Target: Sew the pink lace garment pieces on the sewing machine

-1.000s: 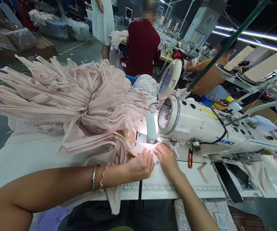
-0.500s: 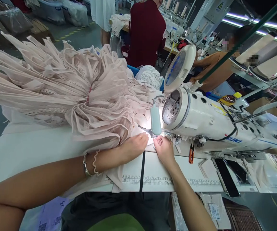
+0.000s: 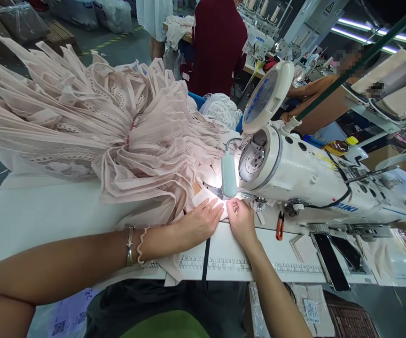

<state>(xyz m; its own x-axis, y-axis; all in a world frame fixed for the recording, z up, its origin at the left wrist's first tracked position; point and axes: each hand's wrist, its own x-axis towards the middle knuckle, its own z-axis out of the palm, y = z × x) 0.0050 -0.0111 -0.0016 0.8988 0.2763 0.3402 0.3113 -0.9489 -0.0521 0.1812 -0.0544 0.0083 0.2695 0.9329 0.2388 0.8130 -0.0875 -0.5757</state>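
Note:
At the front of the white sewing machine (image 3: 277, 164), my left hand (image 3: 201, 220) lies with its fingers stretched out over a pale pink piece of fabric (image 3: 206, 196). My right hand (image 3: 240, 218) is closer to the needle area, its thumb and fingers pinched together on the edge of the same fabric. A pale green lamp (image 3: 229, 174) lights this spot and hides part of the needle area. Left of the machine rises a big tied bundle of pale pink lace-trimmed garment pieces (image 3: 160, 126), its loose cloth hanging down beside my left forearm.
Orange thread snips (image 3: 280, 226) and a phone (image 3: 331, 261) lie to the right on the white table (image 3: 65, 220). A printed ruler (image 3: 224, 264) runs along its front edge. A round magnifier (image 3: 268, 96) stands above the machine head. Beyond, a person in dark red (image 3: 219, 47) sits facing away.
My left hand has gone from a bent-finger grip to lying flatter on the fabric, which shows more widely beside it. My right hand stays pinched in nearly the same place.

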